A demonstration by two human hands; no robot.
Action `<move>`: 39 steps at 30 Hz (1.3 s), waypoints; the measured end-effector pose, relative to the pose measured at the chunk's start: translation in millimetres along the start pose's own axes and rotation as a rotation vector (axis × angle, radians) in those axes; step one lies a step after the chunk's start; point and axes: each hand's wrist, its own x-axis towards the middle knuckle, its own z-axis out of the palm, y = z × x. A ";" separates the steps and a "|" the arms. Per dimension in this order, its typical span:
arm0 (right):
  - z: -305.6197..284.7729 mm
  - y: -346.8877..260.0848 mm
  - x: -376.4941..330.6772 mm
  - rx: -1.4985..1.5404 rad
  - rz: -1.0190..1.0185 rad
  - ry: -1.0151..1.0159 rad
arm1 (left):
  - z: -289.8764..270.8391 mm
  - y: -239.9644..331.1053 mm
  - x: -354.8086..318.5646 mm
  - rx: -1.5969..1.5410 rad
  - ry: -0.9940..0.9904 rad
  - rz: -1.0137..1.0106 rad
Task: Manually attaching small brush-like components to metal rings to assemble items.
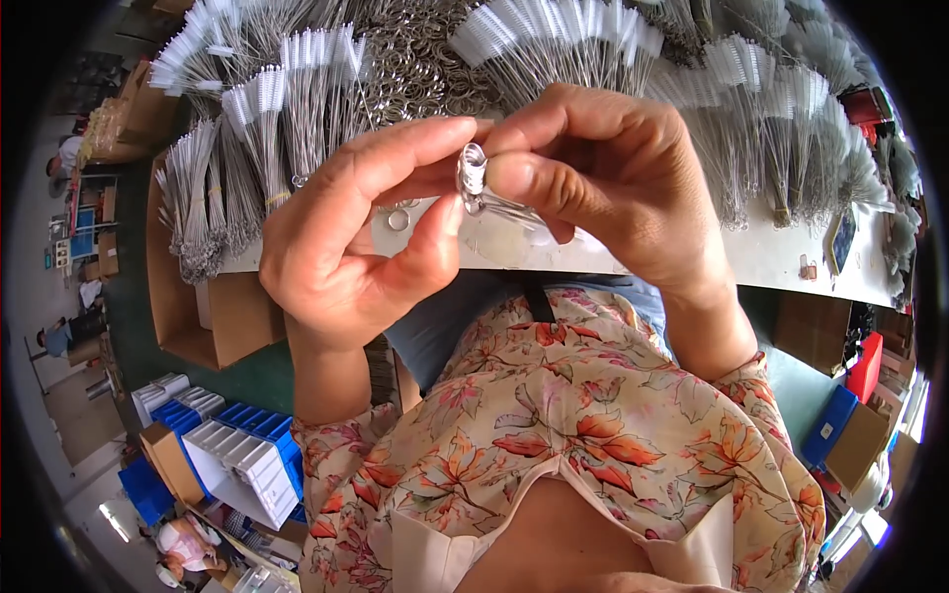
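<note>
In front of my chest, both hands meet at a small bunch of shiny wire loops (pixel 473 170), stacked side by side. Thin wire stems (pixel 509 211) run from it to the lower right, under my right fingers; what is at their far ends is hard to make out. My right hand (pixel 618 163) pinches the bunch between thumb and forefinger. From the other side, the thumb and forefinger of my left hand (pixel 361 222) close around the loops' edge. A loose metal ring (pixel 397 219) lies on the white tabletop (pixel 593 255), beyond my left hand.
Bundles of wire-stemmed brushes with white bristles stand at the left (pixel 255 99), the far middle (pixel 554 40) and the right (pixel 761 109). A heap of metal rings (pixel 420 64) lies between them. A cardboard box (pixel 227 316) stands below the left table edge, near stacked plastic bins (pixel 242 465).
</note>
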 end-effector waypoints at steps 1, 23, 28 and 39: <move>-2.4 -1.8 0.8 -0.005 0.033 -0.049 | -5.0 0.0 1.9 0.017 -0.109 0.014; 4.7 10.8 5.4 0.145 0.045 -0.103 | -25.2 10.4 10.3 0.154 -0.213 -0.264; 16.0 15.4 5.6 0.120 0.016 -0.092 | -36.1 23.9 8.9 -0.431 -0.129 -0.698; 63.7 46.0 17.1 0.116 -0.261 -0.023 | -44.6 9.7 -23.8 -0.537 0.171 -0.390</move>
